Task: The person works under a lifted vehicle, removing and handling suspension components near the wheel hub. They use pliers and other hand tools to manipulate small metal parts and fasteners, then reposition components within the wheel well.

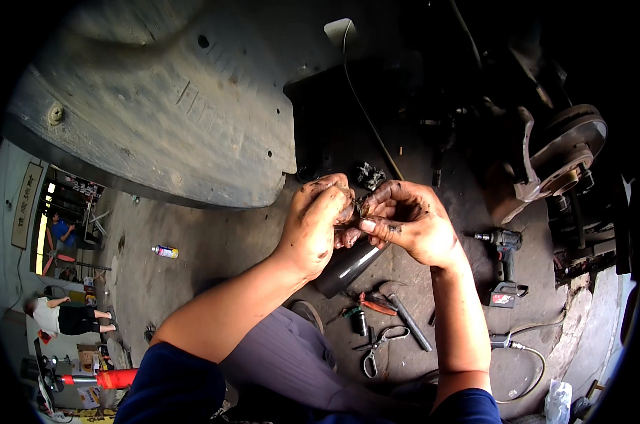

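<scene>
In the middle, my left hand (316, 222) and my right hand (412, 222) meet, both smeared with dark grease. The left has its fingers curled inward. The right pinches with thumb and fingertips at the same spot. Between them is a small dark, greasy piece (362, 210), mostly hidden by the fingers, so its kind cannot be made out. Just below the hands lies a glossy black tube-shaped part (351, 268), its upper end covered by them. Beyond the fingers, a crumpled dark and silvery lump (370, 176) rests on the floor.
Nearby lie scissors (383, 346), a hammer (409, 318), red-handled pliers (378, 304) and a cordless driver (503, 261). A large grey panel (157, 106) overhangs at upper left; a wheel hub (567, 152) juts in at right. A spray can (166, 251) and two people are farther left.
</scene>
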A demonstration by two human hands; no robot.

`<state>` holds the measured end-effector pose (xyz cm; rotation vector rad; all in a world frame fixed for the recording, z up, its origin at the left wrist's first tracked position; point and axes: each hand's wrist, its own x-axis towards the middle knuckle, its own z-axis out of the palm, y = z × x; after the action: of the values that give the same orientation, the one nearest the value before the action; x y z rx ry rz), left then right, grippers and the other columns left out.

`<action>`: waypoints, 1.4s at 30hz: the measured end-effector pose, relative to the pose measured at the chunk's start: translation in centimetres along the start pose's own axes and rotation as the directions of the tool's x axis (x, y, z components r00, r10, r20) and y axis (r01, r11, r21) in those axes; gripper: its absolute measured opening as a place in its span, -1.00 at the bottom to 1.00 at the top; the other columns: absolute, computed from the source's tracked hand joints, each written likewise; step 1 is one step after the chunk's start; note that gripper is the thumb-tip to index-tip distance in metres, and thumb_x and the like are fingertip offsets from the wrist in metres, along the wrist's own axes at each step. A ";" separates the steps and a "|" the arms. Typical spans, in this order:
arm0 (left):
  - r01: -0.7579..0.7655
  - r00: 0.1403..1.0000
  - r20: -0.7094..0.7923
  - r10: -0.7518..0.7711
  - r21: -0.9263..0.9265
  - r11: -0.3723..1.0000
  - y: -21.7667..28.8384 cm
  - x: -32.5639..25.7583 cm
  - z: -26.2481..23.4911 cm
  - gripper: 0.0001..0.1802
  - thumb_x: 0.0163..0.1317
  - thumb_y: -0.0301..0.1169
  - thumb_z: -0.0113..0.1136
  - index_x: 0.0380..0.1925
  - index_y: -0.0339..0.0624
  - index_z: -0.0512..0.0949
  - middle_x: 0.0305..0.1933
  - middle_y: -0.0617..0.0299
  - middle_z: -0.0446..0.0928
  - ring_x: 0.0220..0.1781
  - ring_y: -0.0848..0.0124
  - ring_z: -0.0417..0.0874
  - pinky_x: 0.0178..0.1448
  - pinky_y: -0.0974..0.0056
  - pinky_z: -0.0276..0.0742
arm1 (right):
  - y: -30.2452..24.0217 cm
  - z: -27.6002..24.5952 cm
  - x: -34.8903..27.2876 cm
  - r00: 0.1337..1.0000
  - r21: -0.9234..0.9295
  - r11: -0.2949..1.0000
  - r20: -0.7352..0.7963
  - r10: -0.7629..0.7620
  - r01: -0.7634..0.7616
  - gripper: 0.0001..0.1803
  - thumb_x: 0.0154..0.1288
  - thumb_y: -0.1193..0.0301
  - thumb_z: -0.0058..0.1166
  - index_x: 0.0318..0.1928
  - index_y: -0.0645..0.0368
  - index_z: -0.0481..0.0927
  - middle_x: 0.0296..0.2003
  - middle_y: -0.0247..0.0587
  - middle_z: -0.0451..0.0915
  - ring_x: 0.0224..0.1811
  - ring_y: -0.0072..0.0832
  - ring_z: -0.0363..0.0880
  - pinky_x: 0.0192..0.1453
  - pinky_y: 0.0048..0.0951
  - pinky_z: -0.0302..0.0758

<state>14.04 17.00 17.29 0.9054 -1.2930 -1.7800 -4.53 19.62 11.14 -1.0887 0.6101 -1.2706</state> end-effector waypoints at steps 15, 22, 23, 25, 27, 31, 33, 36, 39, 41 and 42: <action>-0.114 0.992 0.008 0.123 0.438 0.892 -0.1 2.0 -1.1 -0.62 0.69 -0.07 -0.09 -0.15 -0.12 0.52 -0.15 0.28 0.57 0.00 0.45 0.67 0.08 0.26 0.61 | 1.1 -1.1 0.4 0.946 -0.139 0.987 -0.301 -0.121 0.082 -0.86 0.51 0.52 0.24 -0.06 0.22 0.53 -0.32 -0.48 0.52 -0.29 -0.73 0.46 -0.18 -0.61 0.46; -0.120 0.992 0.039 0.117 0.522 0.845 -0.9 3.7 -0.3 -0.68 0.69 -0.15 -0.04 -0.11 -0.13 0.56 -0.09 0.35 0.60 0.00 0.51 0.67 0.07 0.32 0.57 | 2.8 -2.2 0.4 0.861 -0.158 0.974 -0.460 -0.217 0.162 -0.85 0.54 0.54 0.19 0.00 0.22 0.51 -0.26 -0.36 0.57 -0.29 -0.65 0.54 -0.24 -0.59 0.50; -0.135 0.990 0.042 0.132 0.516 0.846 -1.1 3.9 -0.1 -0.70 0.68 -0.18 -0.02 -0.10 -0.14 0.56 -0.10 0.35 0.60 0.00 0.50 0.67 0.07 0.32 0.57 | 3.1 -2.6 0.5 0.854 -0.157 0.975 -0.474 -0.217 0.160 -0.84 0.54 0.54 0.19 0.02 0.22 0.51 -0.25 -0.35 0.58 -0.29 -0.65 0.55 -0.25 -0.58 0.50; -0.159 0.986 0.038 0.163 0.511 0.845 -1.4 4.0 -0.2 -0.74 0.67 -0.23 0.02 -0.08 -0.16 0.57 -0.12 0.36 0.62 -0.02 0.49 0.68 0.06 0.31 0.58 | 3.2 -2.5 0.7 0.845 -0.114 0.984 -0.506 -0.175 0.135 -0.85 0.52 0.49 0.24 -0.03 0.22 0.55 -0.25 -0.34 0.60 -0.24 -0.63 0.58 -0.18 -0.53 0.54; -0.204 0.975 0.060 0.214 0.625 0.754 -1.6 4.3 0.4 -0.78 0.63 -0.30 0.06 -0.08 -0.20 0.59 -0.15 0.29 0.64 -0.06 0.42 0.69 0.05 0.27 0.59 | 3.0 -3.2 0.2 0.796 -0.434 0.900 -0.528 -0.297 0.048 -0.82 0.52 0.40 0.26 -0.03 0.23 0.59 -0.21 -0.31 0.63 -0.18 -0.57 0.61 -0.07 -0.48 0.56; -0.246 0.952 0.057 0.302 0.732 0.636 -0.1 2.7 -0.1 -0.82 0.50 -0.39 0.17 -0.12 -0.32 0.62 -0.19 -0.05 0.67 -0.08 0.15 0.73 0.07 0.13 0.61 | 5.4 -4.0 -0.2 0.792 -0.464 0.870 -0.589 -0.161 -0.168 -0.54 0.55 0.22 0.24 0.27 0.26 0.63 0.17 -0.07 0.68 0.22 -0.33 0.60 0.38 -0.34 0.46; -0.226 0.944 0.026 0.329 0.778 0.587 -0.2 1.9 -1.4 -0.82 0.47 -0.39 0.19 -0.10 -0.30 0.61 -0.15 -0.08 0.70 -0.03 0.04 0.74 0.08 0.05 0.61 | 9.9 -6.9 0.4 0.727 -0.390 0.919 -0.646 -0.230 -0.056 -0.51 0.58 0.31 0.18 0.38 0.30 0.54 0.36 0.02 0.55 0.43 -0.31 0.45 0.59 -0.32 0.25; -0.264 0.936 0.069 0.345 0.787 0.557 0.3 2.8 0.0 -0.88 0.45 -0.46 0.21 -0.12 -0.28 0.58 -0.11 -0.09 0.62 -0.05 -0.04 0.68 0.03 0.01 0.57 | 13.4 -16.6 -1.2 0.675 -0.745 0.652 -0.555 -0.486 -0.143 -0.68 0.63 0.35 0.08 0.17 0.31 0.67 -0.14 -0.32 0.63 -0.18 -0.55 0.49 -0.10 -0.44 0.45; -0.271 0.936 0.094 0.340 0.807 0.524 0.0 2.5 -0.8 -0.91 0.46 -0.48 0.19 -0.12 -0.25 0.58 -0.07 -0.06 0.61 0.00 -0.03 0.66 0.07 0.02 0.56 | 14.1 -17.1 -1.1 0.540 -0.652 0.758 -0.635 -0.552 0.009 -0.72 0.61 0.41 0.07 0.10 0.37 0.67 -0.18 -0.27 0.64 -0.23 -0.52 0.53 -0.17 -0.39 0.50; -0.248 0.936 0.067 0.344 0.821 0.514 0.1 2.3 -0.4 -0.89 0.46 -0.46 0.19 -0.12 -0.25 0.59 -0.08 -0.06 0.62 0.00 -0.04 0.67 0.08 0.01 0.57 | 16.3 -17.9 -1.0 0.457 -0.597 0.793 -0.676 -0.578 0.121 -0.68 0.59 0.43 0.09 0.15 0.44 0.64 0.01 -0.12 0.69 -0.02 -0.41 0.62 0.07 -0.35 0.57; -0.256 0.936 0.078 0.345 0.821 0.510 0.5 2.5 0.0 -0.88 0.46 -0.45 0.19 -0.11 -0.25 0.60 -0.08 -0.06 0.62 0.01 -0.04 0.67 0.09 0.01 0.57 | 16.6 -19.3 -1.9 0.405 -0.610 0.779 -0.681 -0.610 0.147 -0.63 0.58 0.43 0.10 0.20 0.48 0.62 0.15 -0.03 0.71 0.14 -0.34 0.67 0.25 -0.34 0.58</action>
<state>12.87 14.70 17.46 1.1254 -2.1283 -0.7620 -14.25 14.53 -11.88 -0.9286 1.5729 -2.2203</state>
